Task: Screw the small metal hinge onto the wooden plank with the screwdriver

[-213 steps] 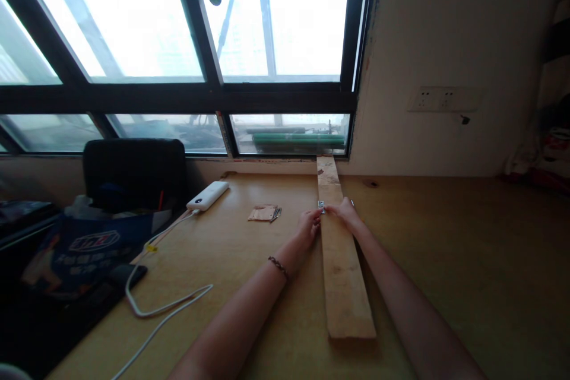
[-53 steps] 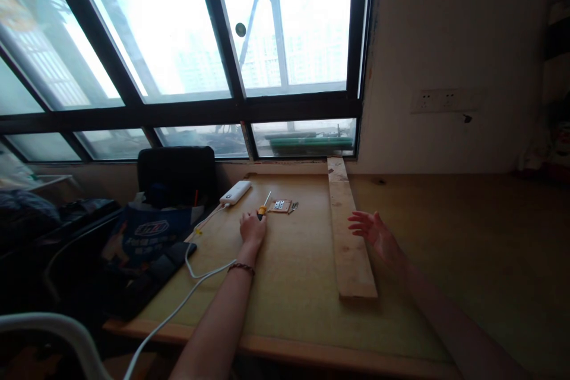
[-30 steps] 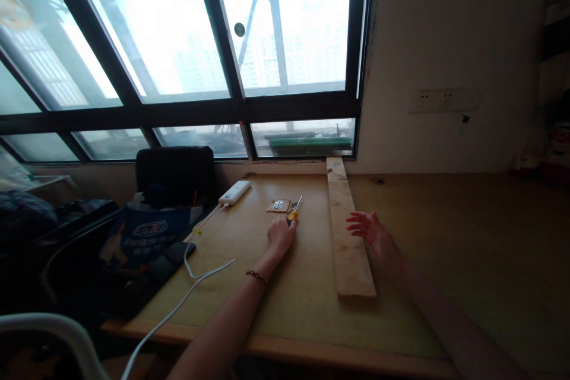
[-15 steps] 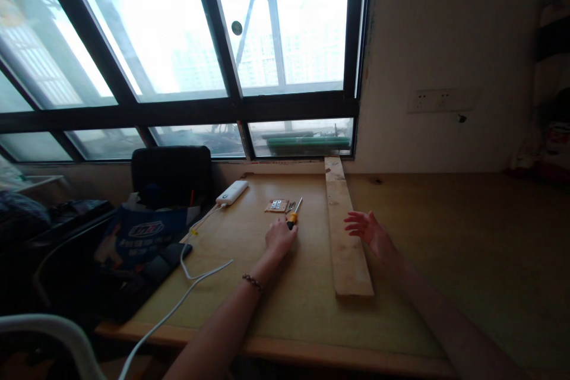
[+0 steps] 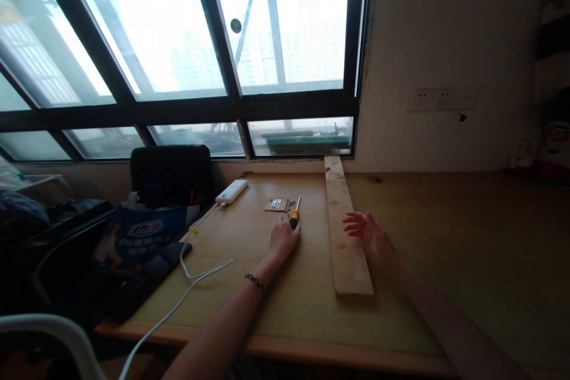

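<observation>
My left hand (image 5: 285, 236) is closed around the black end of a screwdriver (image 5: 295, 214) with a yellow-and-black handle. The metal shaft points away from me toward the window. Just beyond the fingers lies a small flat piece (image 5: 276, 205) with metal plates on it, and beside that a few small screw-like pieces (image 5: 290, 205). My right hand (image 5: 374, 237) has its fingers spread with nothing in them, over the right edge of a long wooden board (image 5: 345, 231). I cannot tell whether it touches the board.
A white power bank (image 5: 232, 191) with a white cable (image 5: 196, 280) lies on the left of the wooden table (image 5: 307, 320). Farther left are a black chair (image 5: 171, 169) and a blue bag (image 5: 145, 237). Behind the table are a window and a wall with sockets (image 5: 434, 100).
My left hand has shifted slightly right, and the screwdriver now stands a little more upright in view, its tip slightly farther left. My right hand has barely moved.
</observation>
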The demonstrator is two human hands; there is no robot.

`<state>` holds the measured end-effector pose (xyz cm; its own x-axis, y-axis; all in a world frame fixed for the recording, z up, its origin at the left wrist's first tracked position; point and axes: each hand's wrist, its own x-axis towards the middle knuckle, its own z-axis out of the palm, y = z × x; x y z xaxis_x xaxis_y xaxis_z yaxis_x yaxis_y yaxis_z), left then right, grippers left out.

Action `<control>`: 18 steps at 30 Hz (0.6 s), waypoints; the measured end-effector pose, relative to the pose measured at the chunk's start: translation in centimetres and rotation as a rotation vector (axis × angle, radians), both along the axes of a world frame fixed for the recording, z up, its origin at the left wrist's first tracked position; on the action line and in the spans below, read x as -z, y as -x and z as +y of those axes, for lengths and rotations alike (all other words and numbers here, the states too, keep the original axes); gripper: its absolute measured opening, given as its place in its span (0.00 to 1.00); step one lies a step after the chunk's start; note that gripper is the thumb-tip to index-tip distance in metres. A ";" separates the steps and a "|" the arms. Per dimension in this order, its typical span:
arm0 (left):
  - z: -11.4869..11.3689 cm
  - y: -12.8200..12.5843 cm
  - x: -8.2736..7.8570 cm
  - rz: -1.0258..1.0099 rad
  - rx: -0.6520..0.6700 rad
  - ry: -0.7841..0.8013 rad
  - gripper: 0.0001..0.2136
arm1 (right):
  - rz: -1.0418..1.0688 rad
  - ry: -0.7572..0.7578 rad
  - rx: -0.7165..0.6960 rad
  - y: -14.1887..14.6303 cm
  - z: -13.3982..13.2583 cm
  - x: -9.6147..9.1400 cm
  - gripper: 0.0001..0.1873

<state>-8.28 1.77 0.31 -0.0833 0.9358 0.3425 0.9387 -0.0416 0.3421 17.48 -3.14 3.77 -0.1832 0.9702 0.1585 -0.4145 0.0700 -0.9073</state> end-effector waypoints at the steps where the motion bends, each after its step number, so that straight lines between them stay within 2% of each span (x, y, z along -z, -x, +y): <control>1: 0.0 0.0 0.0 0.000 0.005 -0.006 0.18 | 0.001 0.002 0.001 0.0 0.0 0.0 0.24; 11: -0.8 -0.3 -0.9 0.127 -0.050 0.073 0.17 | -0.014 0.029 0.081 0.0 0.3 0.3 0.25; 14: -0.9 -0.4 -0.9 0.156 -0.066 0.072 0.18 | -0.055 0.052 0.182 0.0 0.5 0.6 0.23; 18: -1.0 -0.5 -1.0 0.164 -0.071 0.060 0.21 | -0.199 0.113 0.412 -0.4 1.3 1.4 0.20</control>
<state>-7.76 0.73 1.28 -0.0978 0.9488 0.3002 0.9820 0.0430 0.1841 17.92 -1.89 2.32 0.2041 0.9777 0.0490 -0.1899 0.0886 -0.9778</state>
